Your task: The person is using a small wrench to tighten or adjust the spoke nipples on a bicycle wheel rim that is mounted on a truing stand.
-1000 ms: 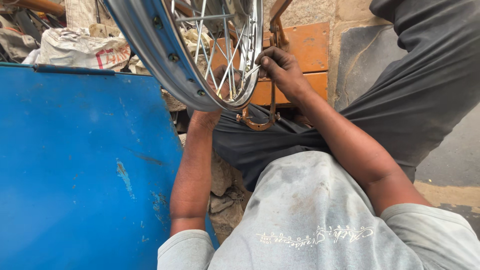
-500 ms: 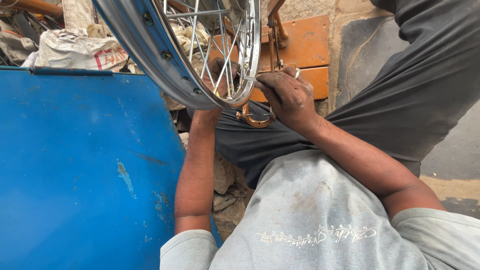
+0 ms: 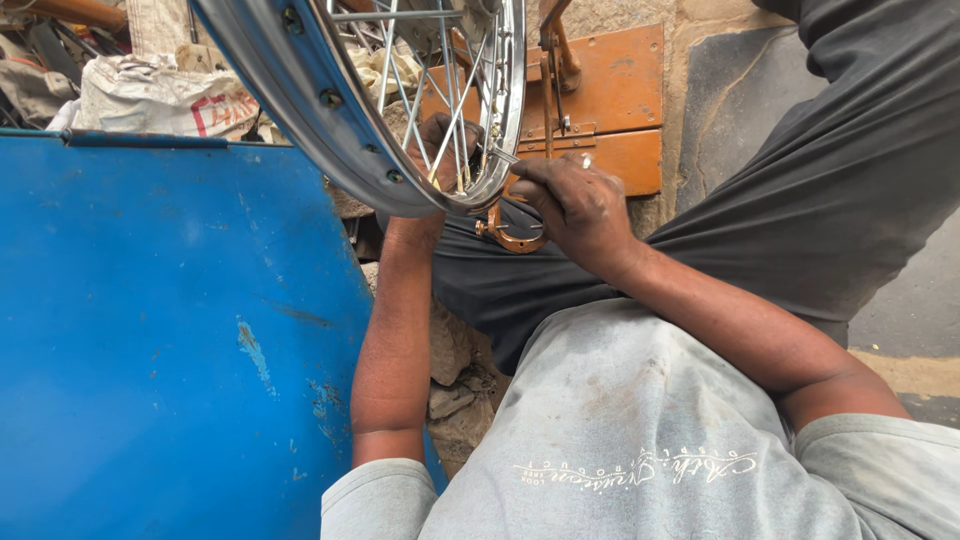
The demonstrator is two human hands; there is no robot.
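Item: spoked wheel rim (image 3: 300,95), steel, held up before me at the top of the view, its lower arc just above my lap. Item: left hand (image 3: 440,145), reaching up behind the spokes (image 3: 455,110) and curled round them near the rim's inner edge, steadying the wheel. Item: right hand (image 3: 580,205), clenched on a small metal tool (image 3: 505,155) whose tip sits at the rim where a spoke meets it; I judge it a spoke key, though it is too small to tell for sure. Item: brown curved metal clamp (image 3: 510,240), hanging just below the rim, beside the right hand. Surroundings: blue metal panel (image 3: 170,330) to the left, orange-brown wooden board (image 3: 610,100) behind the wheel, white sack (image 3: 150,95) at upper left, loose stones (image 3: 455,390) below. Handling note, as I judge it: I keep the left hand firm so the rim does not swing, seat the tool squarely on the nipple, and turn in small even amounts.
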